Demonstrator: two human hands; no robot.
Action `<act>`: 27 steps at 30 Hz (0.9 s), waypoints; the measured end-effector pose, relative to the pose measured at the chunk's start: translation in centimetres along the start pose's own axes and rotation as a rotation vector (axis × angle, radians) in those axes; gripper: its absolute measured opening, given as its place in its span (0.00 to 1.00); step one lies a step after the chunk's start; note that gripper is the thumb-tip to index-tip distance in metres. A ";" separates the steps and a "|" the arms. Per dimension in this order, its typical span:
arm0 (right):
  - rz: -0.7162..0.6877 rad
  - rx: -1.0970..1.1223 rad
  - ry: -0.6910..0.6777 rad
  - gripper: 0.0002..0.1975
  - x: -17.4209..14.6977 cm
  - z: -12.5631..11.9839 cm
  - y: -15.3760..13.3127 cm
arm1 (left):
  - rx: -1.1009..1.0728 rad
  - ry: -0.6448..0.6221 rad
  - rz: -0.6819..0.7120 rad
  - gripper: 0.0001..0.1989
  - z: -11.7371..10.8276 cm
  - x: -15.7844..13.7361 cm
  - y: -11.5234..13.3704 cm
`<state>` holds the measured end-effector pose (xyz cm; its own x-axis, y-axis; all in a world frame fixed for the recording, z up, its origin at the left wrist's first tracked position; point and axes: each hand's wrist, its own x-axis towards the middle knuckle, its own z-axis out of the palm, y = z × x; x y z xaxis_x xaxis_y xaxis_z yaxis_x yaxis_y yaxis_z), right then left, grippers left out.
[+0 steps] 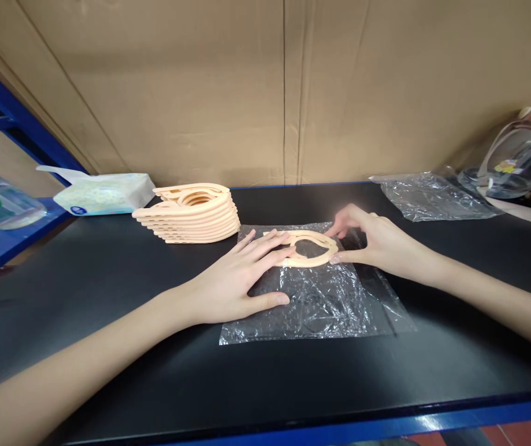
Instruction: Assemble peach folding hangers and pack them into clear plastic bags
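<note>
A peach-coloured plastic folding hanger (316, 261) lies folded at the upper part of a clear plastic bag (311, 310); whether it is inside or on top of the film I cannot tell. My left hand (241, 272) rests flat with its fingers spread over the hanger's left end and its thumb on the film. At the right end, my right hand (367, 241) has its thumb and index finger around the hanger's rounded edge, with its other fingers partly hidden. To the left of the bag stands a neat stack of several matching folding hangers (191, 217).
A tissue pack (107, 192) sits at the back left, near a blue metal frame (18, 133). More clear bags (432, 195) lie at the back right beside a transparent bottle (520, 155) with a strap. Cardboard (200, 93) walls the back of the black table (269, 384).
</note>
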<state>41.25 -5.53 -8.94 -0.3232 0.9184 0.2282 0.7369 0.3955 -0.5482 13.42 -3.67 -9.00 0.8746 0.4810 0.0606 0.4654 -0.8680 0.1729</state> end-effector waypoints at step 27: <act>-0.068 0.135 0.056 0.10 0.2 1.8 0.0 | -0.042 0.004 0.067 0.34 0.0 0.4 0.3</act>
<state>40.12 -5.40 -10.31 -0.3331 0.8903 0.3106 0.6268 0.4551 -0.6324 13.89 -3.77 -8.94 0.9031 0.4224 0.0775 0.3995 -0.8925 0.2096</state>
